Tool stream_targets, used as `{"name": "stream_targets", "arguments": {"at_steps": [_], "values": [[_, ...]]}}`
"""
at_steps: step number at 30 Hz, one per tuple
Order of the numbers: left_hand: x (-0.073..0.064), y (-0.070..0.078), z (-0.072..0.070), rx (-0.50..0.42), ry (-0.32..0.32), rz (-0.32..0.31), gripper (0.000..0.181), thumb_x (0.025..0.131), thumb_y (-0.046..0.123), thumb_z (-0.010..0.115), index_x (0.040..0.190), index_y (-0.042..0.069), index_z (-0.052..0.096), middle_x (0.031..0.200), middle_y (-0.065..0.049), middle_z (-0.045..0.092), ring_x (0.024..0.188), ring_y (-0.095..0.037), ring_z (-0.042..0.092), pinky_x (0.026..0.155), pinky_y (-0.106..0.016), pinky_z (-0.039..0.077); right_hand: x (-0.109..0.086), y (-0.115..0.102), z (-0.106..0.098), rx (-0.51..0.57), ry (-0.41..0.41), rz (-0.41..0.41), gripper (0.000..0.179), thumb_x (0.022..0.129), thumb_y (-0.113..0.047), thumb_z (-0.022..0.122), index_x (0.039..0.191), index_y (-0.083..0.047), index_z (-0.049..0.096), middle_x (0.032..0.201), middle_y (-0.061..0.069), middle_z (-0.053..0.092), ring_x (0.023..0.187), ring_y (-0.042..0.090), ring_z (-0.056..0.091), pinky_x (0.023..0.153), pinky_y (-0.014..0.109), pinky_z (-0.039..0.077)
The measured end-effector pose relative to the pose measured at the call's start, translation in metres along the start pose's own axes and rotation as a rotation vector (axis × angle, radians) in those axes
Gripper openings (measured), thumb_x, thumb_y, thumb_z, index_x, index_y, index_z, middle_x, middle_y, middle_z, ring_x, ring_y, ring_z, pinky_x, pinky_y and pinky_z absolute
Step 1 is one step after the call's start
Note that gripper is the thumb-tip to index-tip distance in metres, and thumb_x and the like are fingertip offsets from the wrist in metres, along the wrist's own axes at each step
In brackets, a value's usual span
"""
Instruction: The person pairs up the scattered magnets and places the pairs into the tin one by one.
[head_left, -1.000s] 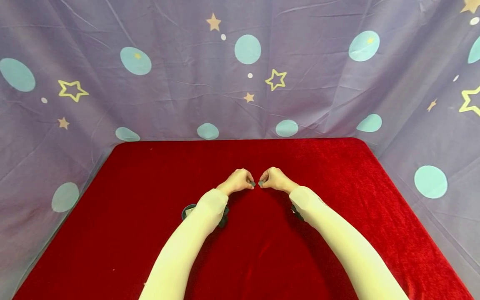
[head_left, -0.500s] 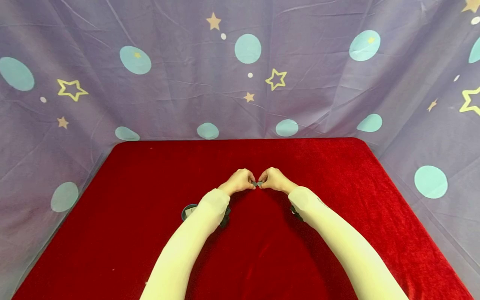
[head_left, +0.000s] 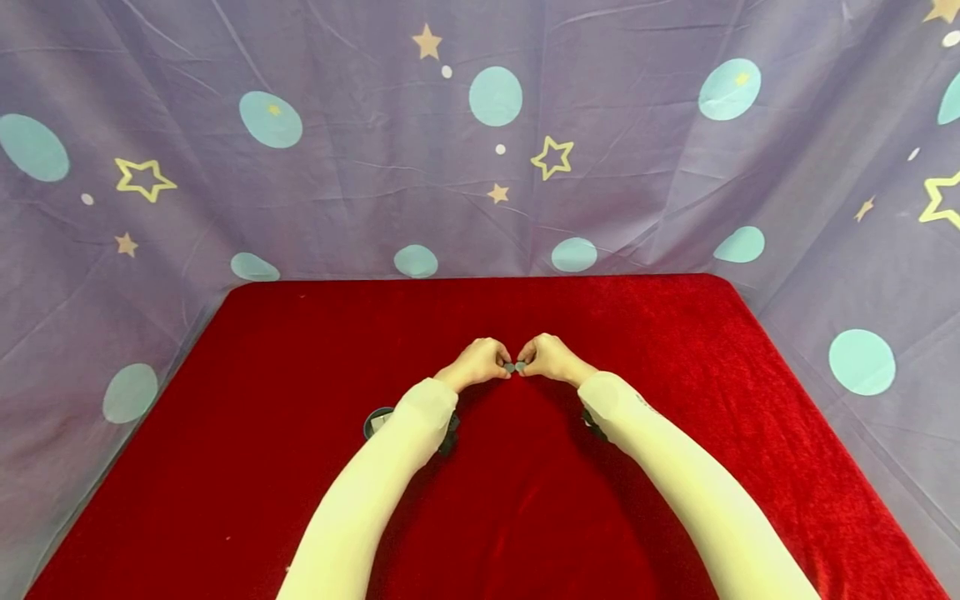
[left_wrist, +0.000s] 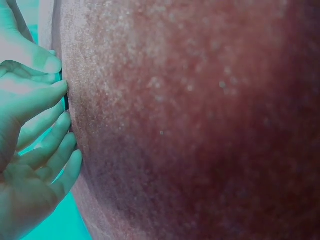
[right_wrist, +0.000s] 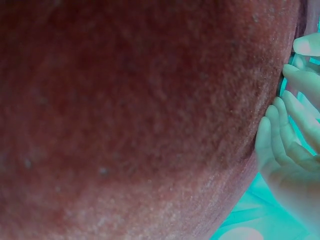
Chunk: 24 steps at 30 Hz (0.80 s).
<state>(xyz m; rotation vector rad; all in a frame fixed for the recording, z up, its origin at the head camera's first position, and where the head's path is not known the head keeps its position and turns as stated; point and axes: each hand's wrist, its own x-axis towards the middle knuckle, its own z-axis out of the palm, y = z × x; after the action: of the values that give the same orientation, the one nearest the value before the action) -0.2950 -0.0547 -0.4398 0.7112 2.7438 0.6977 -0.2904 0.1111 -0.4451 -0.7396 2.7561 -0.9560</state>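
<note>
My left hand (head_left: 480, 360) pinches a small grey round piece (head_left: 510, 367) between thumb and fingertips, just above or on the red cloth. Facing it, my right hand (head_left: 547, 358) pinches a second small grey piece (head_left: 521, 367) in the same way. The two pieces sit edge to edge between the hands; whether they touch is too small to tell. In both wrist views, fingers of the two hands show at the frame's edge beside the red cloth, and the pieces themselves are hard to make out there.
A dark round bowl (head_left: 377, 422) with pale pieces inside is partly hidden by the left forearm. Red velvet cloth (head_left: 637, 317) covers the table. Behind and at both sides hangs a purple curtain (head_left: 337, 192) with stars and dots. Dark gear (head_left: 448, 435) shows under the left wrist.
Over the last second my left hand has shifted slightly right, narrowing the gap between the two grey pieces. My right hand is almost still, and both hands keep their pinch.
</note>
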Motion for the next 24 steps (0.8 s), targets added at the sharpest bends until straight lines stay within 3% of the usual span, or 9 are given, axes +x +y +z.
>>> {"name": "stream_targets", "arguments": {"at_steps": [1, 5, 7, 8, 11, 13, 18, 19, 24], "values": [[0.000, -0.001, 0.000, 0.009, 0.004, 0.008, 0.023, 0.073, 0.013, 0.073, 0.093, 0.004, 0.068, 0.085, -0.007, 0.065, 0.076, -0.018, 0.059, 0.068, -0.028, 0.047, 0.000, 0.000, 0.000, -0.002, 0.001, -0.004, 0.012, 0.069, -0.005, 0.071, 0.080, 0.000, 0.070, 0.074, 0.006, 0.067, 0.069, 0.015, 0.058, 0.064, 0.025, 0.047], [0.041, -0.058, 0.039, 0.036, 0.039, 0.092, 0.029, 0.071, 0.024, 0.075, 0.094, 0.008, 0.068, 0.083, -0.004, 0.065, 0.074, -0.016, 0.059, 0.064, -0.027, 0.047, -0.001, 0.000, -0.001, 0.004, 0.007, -0.003, 0.015, 0.069, -0.005, 0.072, 0.082, 0.001, 0.069, 0.075, 0.007, 0.067, 0.072, 0.017, 0.060, 0.066, 0.027, 0.048], [0.050, -0.073, 0.046, 0.028, 0.050, 0.124, 0.030, 0.069, 0.027, 0.076, 0.091, 0.009, 0.068, 0.080, -0.002, 0.065, 0.071, -0.013, 0.058, 0.061, -0.024, 0.046, -0.001, 0.000, -0.002, 0.008, 0.008, 0.004, 0.017, 0.069, -0.006, 0.072, 0.084, 0.003, 0.069, 0.077, 0.009, 0.067, 0.074, 0.019, 0.060, 0.068, 0.028, 0.049], [0.049, -0.071, 0.044, 0.019, 0.032, 0.107, 0.031, 0.067, 0.027, 0.077, 0.091, 0.009, 0.069, 0.080, -0.002, 0.065, 0.071, -0.014, 0.058, 0.061, -0.024, 0.045, -0.001, -0.001, -0.002, 0.010, 0.011, 0.008, 0.018, 0.069, -0.006, 0.072, 0.085, 0.003, 0.068, 0.078, 0.009, 0.067, 0.075, 0.020, 0.061, 0.069, 0.028, 0.049], [0.006, -0.021, 0.005, 0.035, -0.018, 0.046, 0.028, 0.072, 0.020, 0.074, 0.094, 0.005, 0.067, 0.086, -0.007, 0.065, 0.080, -0.018, 0.059, 0.068, -0.024, 0.046, -0.001, -0.001, -0.004, 0.027, 0.004, 0.021, 0.019, 0.069, -0.008, 0.072, 0.086, 0.002, 0.069, 0.078, 0.009, 0.067, 0.076, 0.020, 0.061, 0.070, 0.030, 0.049], [-0.018, 0.004, -0.014, 0.043, -0.029, 0.027, 0.026, 0.073, 0.014, 0.072, 0.095, 0.002, 0.066, 0.088, -0.009, 0.065, 0.083, -0.020, 0.059, 0.071, -0.025, 0.046, 0.004, 0.011, 0.000, 0.062, 0.016, -0.028, 0.019, 0.070, -0.015, 0.074, 0.084, -0.003, 0.070, 0.076, 0.004, 0.067, 0.073, 0.016, 0.060, 0.067, 0.027, 0.049], [-0.027, 0.002, -0.019, 0.050, -0.011, 0.055, 0.026, 0.075, 0.013, 0.070, 0.097, 0.001, 0.066, 0.090, -0.009, 0.065, 0.084, -0.019, 0.060, 0.075, -0.029, 0.047, 0.004, 0.010, 0.002, 0.098, 0.020, -0.044, 0.017, 0.069, -0.012, 0.073, 0.084, -0.002, 0.070, 0.076, 0.004, 0.067, 0.073, 0.016, 0.061, 0.067, 0.027, 0.049], [-0.029, 0.001, -0.021, 0.051, -0.008, 0.061, 0.026, 0.075, 0.014, 0.070, 0.097, 0.001, 0.066, 0.090, -0.009, 0.065, 0.084, -0.019, 0.060, 0.075, -0.029, 0.047, 0.000, -0.003, -0.002, 0.073, 0.010, -0.002, 0.018, 0.069, -0.005, 0.071, 0.085, 0.002, 0.069, 0.078, 0.008, 0.067, 0.076, 0.020, 0.062, 0.069, 0.030, 0.049], [-0.042, 0.000, -0.029, 0.045, 0.012, 0.104, 0.028, 0.076, 0.015, 0.069, 0.099, -0.001, 0.064, 0.091, -0.011, 0.064, 0.084, -0.020, 0.060, 0.075, -0.030, 0.048, -0.001, -0.009, -0.001, 0.050, 0.015, 0.014, 0.020, 0.069, -0.005, 0.072, 0.087, 0.003, 0.068, 0.081, 0.009, 0.067, 0.077, 0.019, 0.061, 0.068, 0.026, 0.049]]}}
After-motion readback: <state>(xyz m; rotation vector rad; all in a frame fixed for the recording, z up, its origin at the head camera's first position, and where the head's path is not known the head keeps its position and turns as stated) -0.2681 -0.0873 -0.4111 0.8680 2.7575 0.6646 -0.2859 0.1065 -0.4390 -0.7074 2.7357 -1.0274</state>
